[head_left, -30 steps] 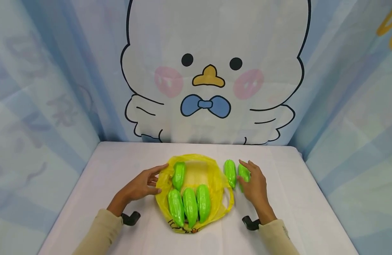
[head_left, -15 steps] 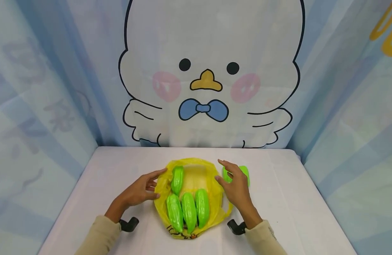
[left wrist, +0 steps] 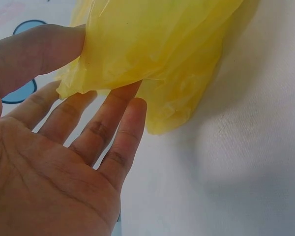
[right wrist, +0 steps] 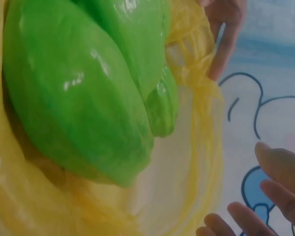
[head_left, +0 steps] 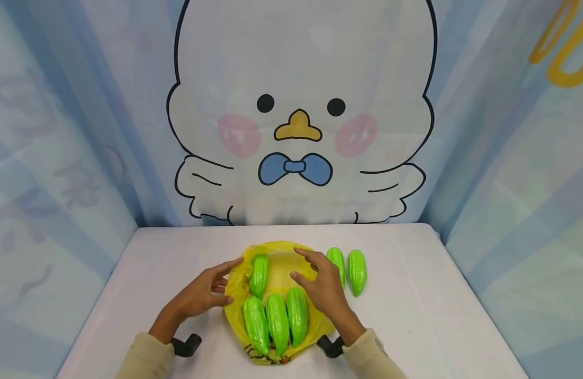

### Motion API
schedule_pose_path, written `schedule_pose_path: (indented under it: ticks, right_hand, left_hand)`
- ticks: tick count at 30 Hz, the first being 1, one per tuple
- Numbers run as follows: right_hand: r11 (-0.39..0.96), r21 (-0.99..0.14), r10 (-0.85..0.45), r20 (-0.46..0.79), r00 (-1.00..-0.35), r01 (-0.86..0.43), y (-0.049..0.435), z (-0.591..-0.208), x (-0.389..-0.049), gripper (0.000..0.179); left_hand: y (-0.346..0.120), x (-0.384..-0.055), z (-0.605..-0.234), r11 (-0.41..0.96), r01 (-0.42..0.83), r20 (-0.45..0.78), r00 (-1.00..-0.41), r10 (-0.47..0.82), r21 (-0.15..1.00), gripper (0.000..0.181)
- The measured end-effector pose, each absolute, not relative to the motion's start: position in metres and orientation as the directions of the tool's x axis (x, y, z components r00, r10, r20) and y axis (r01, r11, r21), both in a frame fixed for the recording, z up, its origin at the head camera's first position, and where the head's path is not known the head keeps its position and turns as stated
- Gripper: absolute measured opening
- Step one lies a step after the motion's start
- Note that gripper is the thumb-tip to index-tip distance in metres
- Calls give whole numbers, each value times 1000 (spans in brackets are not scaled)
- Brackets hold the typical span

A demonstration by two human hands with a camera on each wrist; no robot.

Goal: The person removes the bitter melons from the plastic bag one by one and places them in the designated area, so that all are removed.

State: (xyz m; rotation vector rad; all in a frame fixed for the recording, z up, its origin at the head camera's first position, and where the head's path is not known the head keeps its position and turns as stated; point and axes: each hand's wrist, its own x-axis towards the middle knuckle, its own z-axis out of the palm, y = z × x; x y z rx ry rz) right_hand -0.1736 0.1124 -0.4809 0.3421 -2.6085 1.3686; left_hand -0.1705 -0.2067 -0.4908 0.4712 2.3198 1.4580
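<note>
A yellow plastic bag (head_left: 281, 272) lies with its mouth spread wide, and several shiny green gourds (head_left: 278, 323) are inside it. My left hand (head_left: 201, 293) holds the bag's left side between thumb and fingers; in the left wrist view the yellow film (left wrist: 152, 44) covers some fingertips. Over the bag's right rim is my right hand (head_left: 323, 284), thumb and fingers apart with nothing between them. Right of the bag, two more green gourds stay on the table: one (head_left: 336, 259) partly hidden behind the right hand, the other (head_left: 357, 271) fully visible.
A white-covered table (head_left: 429, 326) carries everything. Behind it hangs a curtain (head_left: 301, 63) printed with a cartoon chick, and pale blue curtains (head_left: 519, 210) flank both sides. Each wrist wears a black camera mount (head_left: 187, 346).
My right hand has moved left, from over the rightmost gourd to over the bag's right rim, leaving both outside gourds on the table. My left hand keeps its place at the bag.
</note>
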Motion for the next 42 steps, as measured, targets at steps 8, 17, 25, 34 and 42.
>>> schedule_pose_path:
  ticks: [8,17,25,34,42]
  right_hand:
    - [521,-797,-189,242,-952,-306,96,-486,-173,58]
    - [490,-821,-272,177,-946,-294,77,-492,-178,56]
    - [488,-829,-301,133,-944,-273,65,-498,-183,57]
    - [529,-811,-334,74,-940,-251,53,-497,-189,55]
    - [574,-784,-346,29,-938,-236,45,-501,-194,56]
  left_hand:
    - [-205,-170,-491,404,84,-124,-878,462,911,90]
    - [-205,-170,-493,406,83,-126,-878,462,910,90]
    - [-205,-171,-493,408,101,-113,-877,468,908,89]
    - [-205,-172,-496,424,74,-138,-883,449,903,89]
    - [-205,-171,-495,413,81,-129,-880,456,907,89]
